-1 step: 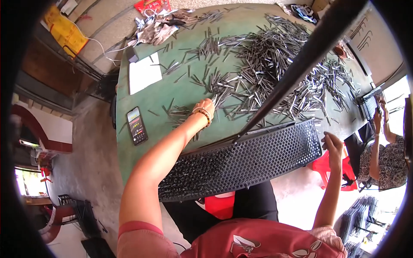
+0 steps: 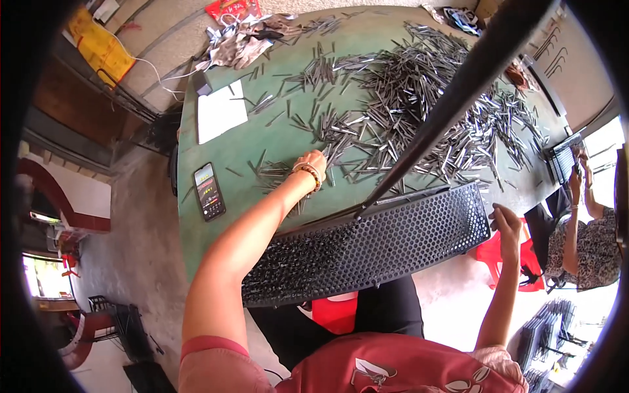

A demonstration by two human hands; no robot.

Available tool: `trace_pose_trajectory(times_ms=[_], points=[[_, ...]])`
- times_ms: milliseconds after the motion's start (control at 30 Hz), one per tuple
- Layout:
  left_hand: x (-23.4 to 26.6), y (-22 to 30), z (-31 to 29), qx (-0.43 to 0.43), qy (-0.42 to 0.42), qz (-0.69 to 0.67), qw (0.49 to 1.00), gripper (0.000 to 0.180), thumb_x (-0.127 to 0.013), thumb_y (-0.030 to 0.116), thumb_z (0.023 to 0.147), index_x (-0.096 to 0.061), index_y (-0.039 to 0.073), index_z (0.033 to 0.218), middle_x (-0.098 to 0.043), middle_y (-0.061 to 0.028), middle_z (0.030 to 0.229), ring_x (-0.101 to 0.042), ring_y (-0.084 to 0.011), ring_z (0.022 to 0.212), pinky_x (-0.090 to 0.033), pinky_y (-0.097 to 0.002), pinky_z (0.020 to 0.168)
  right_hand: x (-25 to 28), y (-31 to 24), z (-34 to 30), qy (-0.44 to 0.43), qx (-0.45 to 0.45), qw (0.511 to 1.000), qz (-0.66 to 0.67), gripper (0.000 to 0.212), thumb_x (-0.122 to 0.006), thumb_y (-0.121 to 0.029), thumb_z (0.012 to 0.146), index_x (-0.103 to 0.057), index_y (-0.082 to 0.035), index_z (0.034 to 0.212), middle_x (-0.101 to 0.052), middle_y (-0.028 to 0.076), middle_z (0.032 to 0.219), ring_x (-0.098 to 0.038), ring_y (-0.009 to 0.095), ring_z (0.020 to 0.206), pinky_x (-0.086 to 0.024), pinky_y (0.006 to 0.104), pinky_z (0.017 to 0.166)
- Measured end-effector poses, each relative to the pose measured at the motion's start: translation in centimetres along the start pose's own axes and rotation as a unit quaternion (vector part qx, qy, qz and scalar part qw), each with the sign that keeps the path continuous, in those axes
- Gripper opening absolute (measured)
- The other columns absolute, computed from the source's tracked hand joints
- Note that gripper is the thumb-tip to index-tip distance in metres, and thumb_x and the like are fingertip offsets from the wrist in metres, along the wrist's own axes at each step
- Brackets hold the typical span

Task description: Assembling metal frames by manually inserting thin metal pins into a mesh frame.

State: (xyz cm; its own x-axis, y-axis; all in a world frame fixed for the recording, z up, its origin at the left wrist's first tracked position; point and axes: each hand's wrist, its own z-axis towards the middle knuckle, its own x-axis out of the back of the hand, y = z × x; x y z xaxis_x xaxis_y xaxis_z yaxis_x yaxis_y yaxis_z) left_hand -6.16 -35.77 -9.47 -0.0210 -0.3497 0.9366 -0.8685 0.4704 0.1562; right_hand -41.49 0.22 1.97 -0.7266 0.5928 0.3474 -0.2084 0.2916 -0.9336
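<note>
My left hand is closed at the edge of a scatter of thin dark metal strips on the green table. Its fingertips are hidden under the knuckles, so whatever they hold does not show. A long black perforated panel lies in front of me, tilted, its far edge by the table's near edge. Dark pieces fill many holes in its left half; the right half shows bare round holes. Just off the panel's right end is my right hand, fingers bent together; I cannot make out anything in them.
A large heap of strips covers the table's far right. A dark bar crosses above it. A phone and white paper lie at left, cloths farther back. Another person works at right beside a red stool.
</note>
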Motion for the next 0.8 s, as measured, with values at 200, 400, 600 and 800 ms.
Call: trace_pose_trajectory(times_ms=[200,400,600,800], points=[[4.6,-3.6,-1.6,0.001,-0.039,-0.392,0.919,0.025,-0.062,0.019,0.076,-0.058,-0.004,0.084,-0.064,-0.0127,0.071,-0.064,-0.0196,0.066,-0.051,-0.0333,0.062,-0.5,0.1,-1.3,0.022,-0.014,1.000,-0.005,0.027,-0.056,-0.015,0.090,-0.061,0.005,0.106,-0.061,0.004,0.075,-0.051,0.008,0.059,-0.041,0.0211,0.056],[5.9,-6.6,-2.0,-0.053,0.158,-0.631,0.758,0.023,-0.066,0.013,0.081,-0.055,0.003,0.098,-0.061,-0.0028,0.078,-0.059,-0.0112,0.062,-0.050,-0.0269,0.056,-0.8,0.3,-1.7,0.030,0.005,0.999,-0.013,0.028,-0.055,-0.015,0.090,-0.060,0.006,0.107,-0.060,0.005,0.074,-0.051,0.008,0.061,-0.040,0.0217,0.056],[1.3,-6.1,-1.2,-0.057,0.349,-0.473,0.807,0.032,-0.076,0.019,0.072,-0.058,0.005,0.094,-0.061,0.0000,0.076,-0.056,-0.0104,0.065,-0.048,-0.0295,0.063,-1.3,0.0,-2.0,0.069,0.004,0.997,-0.018,0.027,-0.055,-0.014,0.090,-0.060,0.006,0.107,-0.059,0.004,0.074,-0.049,0.008,0.062,-0.039,0.0217,0.057],[3.1,-3.3,-0.8,-0.082,0.392,-0.550,0.733,0.026,-0.070,0.020,0.080,-0.056,0.005,0.095,-0.061,-0.0018,0.077,-0.057,-0.0116,0.069,-0.047,-0.0278,0.064,-1.2,0.4,-2.3,0.084,-0.011,0.995,-0.044,0.027,-0.054,-0.014,0.090,-0.060,0.006,0.108,-0.059,0.004,0.076,-0.048,0.008,0.063,-0.038,0.0214,0.058]])
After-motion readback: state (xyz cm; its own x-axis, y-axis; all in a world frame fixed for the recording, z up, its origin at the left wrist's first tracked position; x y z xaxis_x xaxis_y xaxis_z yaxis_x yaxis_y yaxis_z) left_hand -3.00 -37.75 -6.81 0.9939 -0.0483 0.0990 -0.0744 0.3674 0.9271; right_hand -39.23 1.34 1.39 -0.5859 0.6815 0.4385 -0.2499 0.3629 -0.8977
